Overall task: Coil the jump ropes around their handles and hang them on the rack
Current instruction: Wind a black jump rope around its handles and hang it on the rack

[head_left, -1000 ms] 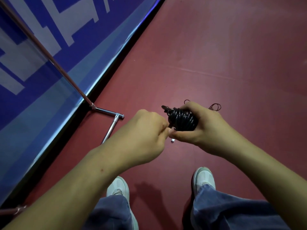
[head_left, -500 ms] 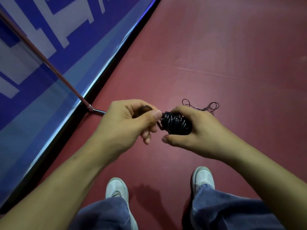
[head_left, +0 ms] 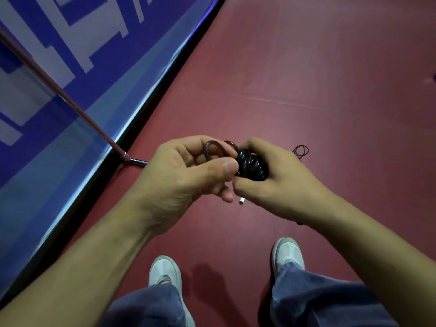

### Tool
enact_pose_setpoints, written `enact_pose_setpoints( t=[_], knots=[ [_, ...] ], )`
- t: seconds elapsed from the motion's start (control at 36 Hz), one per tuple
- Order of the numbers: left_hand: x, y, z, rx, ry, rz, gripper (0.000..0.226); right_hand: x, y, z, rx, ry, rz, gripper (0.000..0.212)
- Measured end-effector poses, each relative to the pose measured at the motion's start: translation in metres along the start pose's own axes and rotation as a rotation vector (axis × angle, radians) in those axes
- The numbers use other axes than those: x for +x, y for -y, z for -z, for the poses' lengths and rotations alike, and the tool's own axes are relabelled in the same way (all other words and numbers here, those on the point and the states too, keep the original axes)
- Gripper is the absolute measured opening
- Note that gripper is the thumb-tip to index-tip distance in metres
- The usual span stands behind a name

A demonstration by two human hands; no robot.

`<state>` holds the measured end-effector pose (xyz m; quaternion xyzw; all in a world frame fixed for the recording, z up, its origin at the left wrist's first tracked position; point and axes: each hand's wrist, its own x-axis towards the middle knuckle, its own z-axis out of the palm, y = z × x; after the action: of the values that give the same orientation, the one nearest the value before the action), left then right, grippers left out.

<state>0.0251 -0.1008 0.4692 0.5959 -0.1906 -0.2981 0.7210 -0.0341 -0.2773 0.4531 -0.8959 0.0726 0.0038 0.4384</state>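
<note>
Closest to the camera are two legs in blue jeans [head_left: 318, 300] and a pair of white shoes [head_left: 287, 252], standing on the dark red floor [head_left: 306, 79]. Both bare forearms reach forward above them and meet in the middle.

The right hand [head_left: 276, 182] is curled round a black jump rope [head_left: 251, 167], which is wound into a tight, glossy bundle of coils; the handles under the coils cannot be made out. The left hand [head_left: 186, 175] touches the bundle's left end, thumb and fingers pinching a free loop [head_left: 213, 147] of the same rope, which stands up above the thumb. A small white-tipped end [head_left: 241, 200] pokes out just below the two hands. Behind the right hand's knuckles a thin dark string [head_left: 300, 151] shows in a loose tangle.

Further off to the left, the metal pole of the rack [head_left: 59, 95] slants down to a short foot bar at the floor's edge, partly hidden by the left hand. Behind it runs a blue wall panel [head_left: 94, 31] with pale block shapes, its lower part shiny.
</note>
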Motion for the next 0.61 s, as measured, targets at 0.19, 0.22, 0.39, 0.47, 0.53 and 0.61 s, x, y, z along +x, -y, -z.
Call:
enact_pose_setpoints(
  t=[0.19,0.22,0.39,0.47,0.53,0.61],
  knots=[
    [0.001,0.0,0.004,0.159,-0.25,-0.053,0.038,-0.003,0.007,-0.009,-0.083,-0.075,0.083,0.054],
    [0.001,0.001,0.005,0.173,-0.267,-0.063,0.037,-0.002,0.007,-0.009,-0.083,-0.096,0.081,0.052],
    [-0.003,0.004,-0.001,0.308,-0.238,-0.061,0.03,-0.001,0.009,-0.009,-0.078,-0.179,0.066,0.046],
    [-0.005,0.003,-0.005,0.257,-0.222,-0.036,0.027,-0.002,0.011,-0.011,-0.055,-0.162,0.054,0.051],
    [-0.005,0.003,-0.003,0.248,-0.226,-0.048,0.025,-0.003,0.011,-0.011,-0.045,-0.163,0.059,0.051],
    [-0.006,0.003,0.0,0.263,-0.266,-0.088,0.015,-0.002,0.009,-0.011,-0.054,-0.171,0.06,0.047]
  ],
)
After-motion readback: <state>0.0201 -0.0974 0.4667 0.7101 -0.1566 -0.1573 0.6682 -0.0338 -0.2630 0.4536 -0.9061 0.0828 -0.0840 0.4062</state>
